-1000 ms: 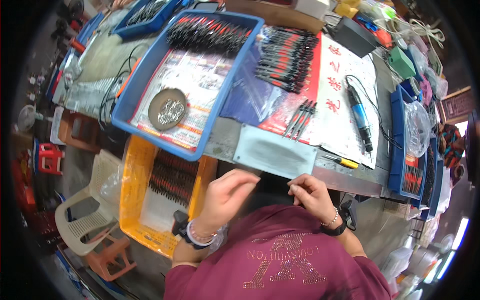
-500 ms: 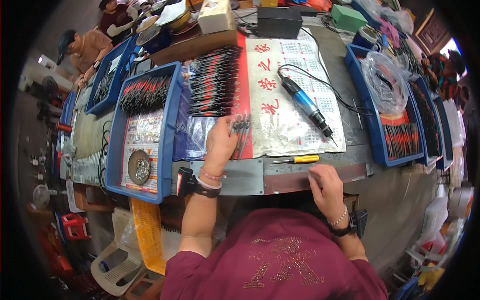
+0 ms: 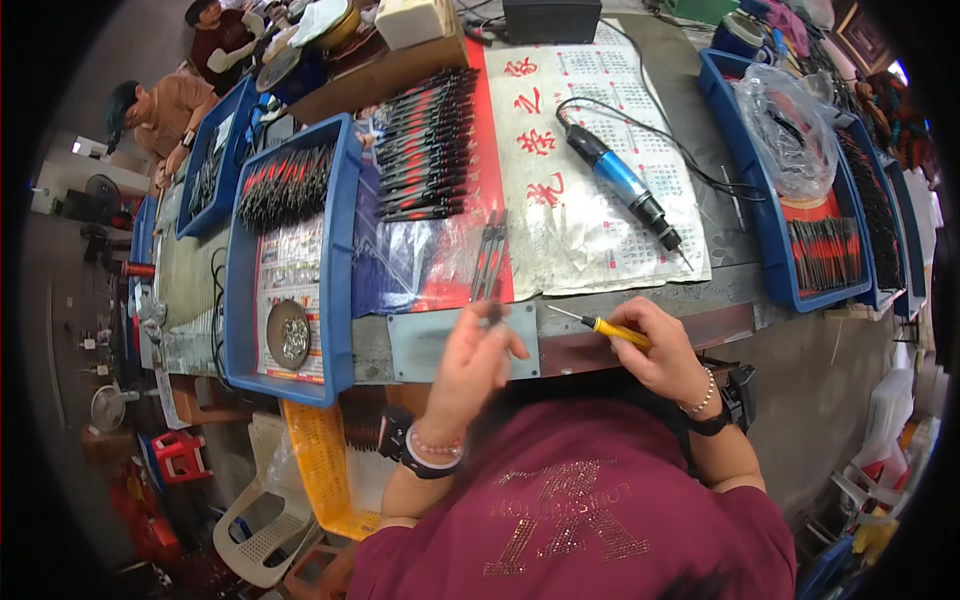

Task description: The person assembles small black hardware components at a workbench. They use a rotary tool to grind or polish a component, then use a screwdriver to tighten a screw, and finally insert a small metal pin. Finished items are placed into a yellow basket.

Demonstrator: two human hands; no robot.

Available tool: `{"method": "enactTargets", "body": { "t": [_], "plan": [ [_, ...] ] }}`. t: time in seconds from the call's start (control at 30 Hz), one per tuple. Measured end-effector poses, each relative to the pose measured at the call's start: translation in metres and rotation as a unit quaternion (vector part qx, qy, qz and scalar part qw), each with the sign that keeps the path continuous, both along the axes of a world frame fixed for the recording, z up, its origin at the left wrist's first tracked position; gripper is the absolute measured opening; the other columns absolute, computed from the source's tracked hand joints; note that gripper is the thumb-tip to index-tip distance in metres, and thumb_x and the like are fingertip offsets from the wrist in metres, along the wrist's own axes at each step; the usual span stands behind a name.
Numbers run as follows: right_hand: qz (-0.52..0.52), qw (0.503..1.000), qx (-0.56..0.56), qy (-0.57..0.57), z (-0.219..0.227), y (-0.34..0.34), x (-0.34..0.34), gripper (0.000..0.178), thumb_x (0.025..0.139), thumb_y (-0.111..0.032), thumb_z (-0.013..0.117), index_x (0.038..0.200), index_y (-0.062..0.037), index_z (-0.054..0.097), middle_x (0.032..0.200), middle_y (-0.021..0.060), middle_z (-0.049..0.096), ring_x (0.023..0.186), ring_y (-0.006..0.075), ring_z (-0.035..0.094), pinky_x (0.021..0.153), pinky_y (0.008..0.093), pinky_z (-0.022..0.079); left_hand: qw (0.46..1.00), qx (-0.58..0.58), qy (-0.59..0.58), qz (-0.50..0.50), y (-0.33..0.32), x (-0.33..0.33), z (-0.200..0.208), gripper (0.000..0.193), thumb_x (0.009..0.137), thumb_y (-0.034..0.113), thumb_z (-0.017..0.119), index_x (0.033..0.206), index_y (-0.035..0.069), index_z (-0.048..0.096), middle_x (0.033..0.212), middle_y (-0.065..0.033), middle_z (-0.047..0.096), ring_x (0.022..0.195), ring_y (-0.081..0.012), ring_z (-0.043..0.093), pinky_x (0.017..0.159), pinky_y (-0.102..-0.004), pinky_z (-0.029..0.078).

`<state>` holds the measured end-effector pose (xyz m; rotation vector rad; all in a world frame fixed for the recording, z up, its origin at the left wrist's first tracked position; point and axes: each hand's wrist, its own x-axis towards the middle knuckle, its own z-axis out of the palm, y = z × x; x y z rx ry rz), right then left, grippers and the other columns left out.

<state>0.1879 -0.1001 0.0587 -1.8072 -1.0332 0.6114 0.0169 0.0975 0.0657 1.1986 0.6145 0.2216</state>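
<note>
Gripping one yellow screwdriver (image 3: 607,329), one right hand (image 3: 660,348) — one left hand (image 3: 473,352) (blurred) — hold unclear.

Beige plastic armchair (image 3: 263,545), red stool (image 3: 180,444), pale fan (image 3: 108,408), capped co-worker (image 3: 172,112)

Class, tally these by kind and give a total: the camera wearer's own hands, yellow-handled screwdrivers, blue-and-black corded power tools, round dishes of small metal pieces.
Wearer's own hands (left hand, right hand): 2
Yellow-handled screwdriver: 1
Blue-and-black corded power tool: 1
Round dish of small metal pieces: 1
Total: 5
</note>
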Motion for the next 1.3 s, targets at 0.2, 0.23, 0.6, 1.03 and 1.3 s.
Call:
{"method": "enactTargets", "body": {
  "t": [0.2, 0.23, 0.6, 1.03, 1.3],
  "plan": [
    [-0.006, 0.99, 0.052, 0.132, 0.008, -0.005, -0.028, 0.02, 0.091, -0.004, 0.054, 0.108, 0.0031, 0.06, 0.095, 0.0112, 0.066, 0.076, 0.0175, 0.064, 0.07, 0.0274, 0.051, 0.994, -0.083, 0.03, -0.06, -0.024, -0.004, -0.005, 0.028, 0.102, 0.016, 0.046, 0.123, -0.001, 0.053, 0.079, -0.0058, 0.061, 0.055, -0.0066, 0.048, 0.051, -0.0183, 0.038],
    [-0.007, 0.984, 0.018, 0.177, 0.009, -0.008, -0.028, 0.02, 0.092, -0.005, 0.053, 0.11, 0.0034, 0.06, 0.097, 0.0115, 0.066, 0.076, 0.0166, 0.064, 0.07, 0.0268, 0.051, 0.993, -0.101, 0.031, -0.05, -0.026, -0.004, -0.005, 0.028, 0.102, 0.015, 0.046, 0.123, -0.002, 0.053, 0.079, -0.0056, 0.061, 0.056, -0.0066, 0.049, 0.051, -0.0185, 0.039],
    [0.054, 0.703, 0.172, 0.688, -0.02, -0.016, -0.038, 0.037, 0.097, -0.015, 0.056, 0.13, 0.0007, 0.048, 0.104, 0.0153, 0.063, 0.075, 0.0152, 0.065, 0.063, 0.0238, 0.054, 0.996, -0.087, 0.02, -0.012, -0.025, -0.005, 0.002, 0.032, 0.102, 0.015, 0.047, 0.126, -0.004, 0.052, 0.08, -0.0027, 0.058, 0.058, -0.0032, 0.043, 0.052, -0.0161, 0.034],
    [-0.015, 0.995, 0.075, -0.065, 0.005, -0.004, -0.051, 0.034, 0.081, -0.004, 0.07, 0.115, -0.0031, 0.063, 0.074, 0.0085, 0.059, 0.059, 0.0216, 0.059, 0.053, 0.0299, 0.048, 0.996, 0.022, 0.067, -0.061, -0.038, -0.005, 0.001, 0.031, 0.103, 0.016, 0.045, 0.129, 0.0, 0.051, 0.077, 0.002, 0.053, 0.058, -0.0011, 0.039, 0.052, -0.0158, 0.031],
    [-0.019, 0.994, 0.056, -0.095, 0.007, -0.005, -0.051, 0.034, 0.081, -0.006, 0.071, 0.114, -0.0037, 0.063, 0.07, 0.0073, 0.056, 0.057, 0.0212, 0.058, 0.051, 0.0308, 0.047, 0.99, 0.094, 0.077, -0.068, -0.04, -0.005, -0.003, 0.029, 0.102, 0.014, 0.046, 0.127, 0.001, 0.053, 0.075, 0.0032, 0.052, 0.058, -0.0003, 0.038, 0.051, -0.0161, 0.029]
  ]
}}
